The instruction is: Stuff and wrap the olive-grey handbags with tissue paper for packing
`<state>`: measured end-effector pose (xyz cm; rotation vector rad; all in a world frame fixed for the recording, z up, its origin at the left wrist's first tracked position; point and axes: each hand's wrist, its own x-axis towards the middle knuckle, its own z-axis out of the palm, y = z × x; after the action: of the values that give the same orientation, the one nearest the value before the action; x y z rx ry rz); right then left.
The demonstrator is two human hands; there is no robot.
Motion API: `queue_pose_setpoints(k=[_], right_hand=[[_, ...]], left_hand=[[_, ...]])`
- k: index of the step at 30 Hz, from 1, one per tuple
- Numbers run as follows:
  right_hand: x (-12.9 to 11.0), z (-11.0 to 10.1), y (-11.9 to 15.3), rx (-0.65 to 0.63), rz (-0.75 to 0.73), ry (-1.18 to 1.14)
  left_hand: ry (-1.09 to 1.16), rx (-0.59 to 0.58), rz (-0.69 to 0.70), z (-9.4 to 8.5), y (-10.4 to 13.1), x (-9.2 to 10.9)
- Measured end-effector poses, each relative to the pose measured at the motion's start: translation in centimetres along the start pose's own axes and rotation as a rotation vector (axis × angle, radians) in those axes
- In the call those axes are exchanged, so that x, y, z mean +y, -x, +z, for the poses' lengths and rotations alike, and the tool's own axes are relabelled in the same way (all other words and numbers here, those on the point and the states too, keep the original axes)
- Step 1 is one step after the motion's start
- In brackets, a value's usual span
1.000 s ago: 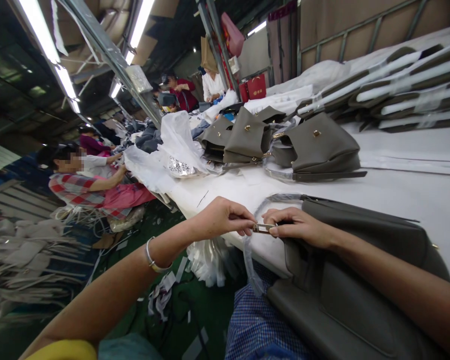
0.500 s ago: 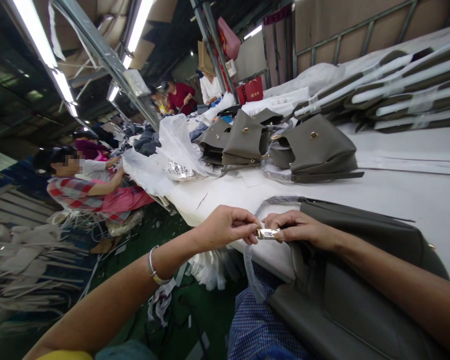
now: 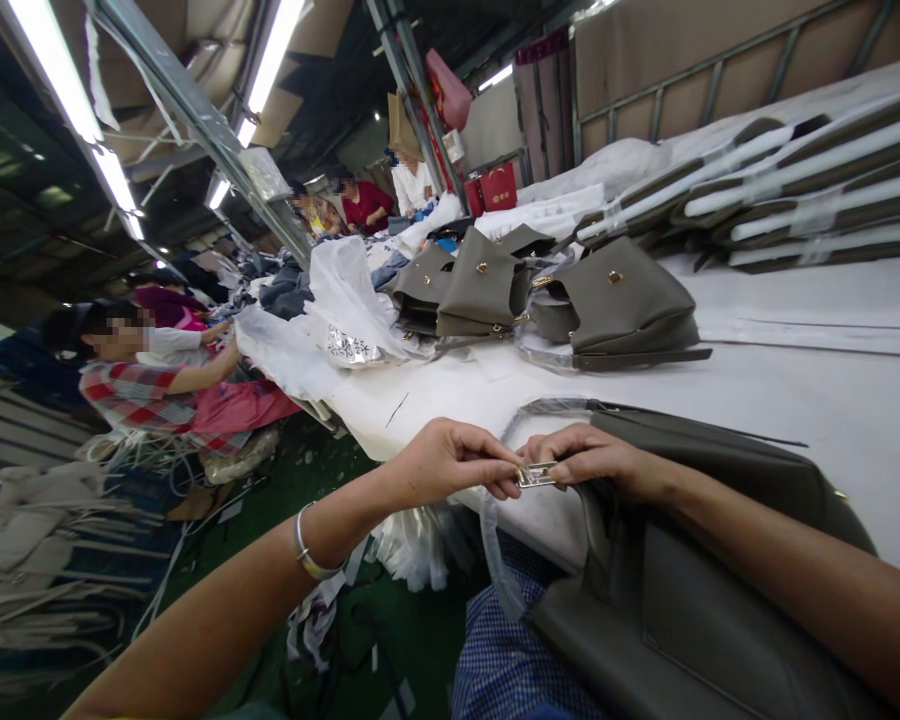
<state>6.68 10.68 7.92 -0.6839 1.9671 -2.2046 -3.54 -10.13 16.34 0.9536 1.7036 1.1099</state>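
A small gold-coloured metal buckle (image 3: 538, 474) with slots is held between both hands, over the table's near edge. My left hand (image 3: 461, 462) pinches its left end between thumb and fingers. Its right end is in the closed fingers of my right hand (image 3: 607, 458). Below my right forearm lies a dark olive-grey leather handbag (image 3: 712, 590), partly covered by that arm. The bag's strap, in clear plastic wrap (image 3: 499, 560), loops down beside the buckle. Another dark bag panel (image 3: 735, 455) lies on the table behind my right hand.
Several similar handbags (image 3: 630, 305) stand farther back on the white table (image 3: 780, 380). Stacked bag pieces with white padding (image 3: 817, 190) lie at the back right. A white plastic bag (image 3: 349, 300) rests near the left edge. A co-worker in a checked shirt (image 3: 131, 395) sits at left.
The buckle has turned in my fingers, so its slotted face now shows. Both hands keep hold of it. The whole view has shifted slightly.
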Motion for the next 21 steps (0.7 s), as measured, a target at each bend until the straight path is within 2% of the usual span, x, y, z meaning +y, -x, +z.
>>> queue_pose_setpoints(k=[7, 12, 16, 21], right_hand=[[0.5, 0.2, -0.1, -0.048, 0.037, -0.083], [0.5, 0.3, -0.2, 0.011, 0.056, -0.08], [0.5, 0.3, -0.3, 0.049, 0.044, -0.036], [0.8, 0.8, -0.4, 0.056, 0.048, 0.072]], left_hand=[[0.092, -0.025, 0.0, 1.1, -0.8, -0.6], [0.133, -0.006, -0.003, 1.3, -1.2, -0.7], [-0.002, 0.019, -0.005, 0.4, -0.7, -0.2], [-0.277, -0.003, -0.018, -0.7, 0.0, 0.6]])
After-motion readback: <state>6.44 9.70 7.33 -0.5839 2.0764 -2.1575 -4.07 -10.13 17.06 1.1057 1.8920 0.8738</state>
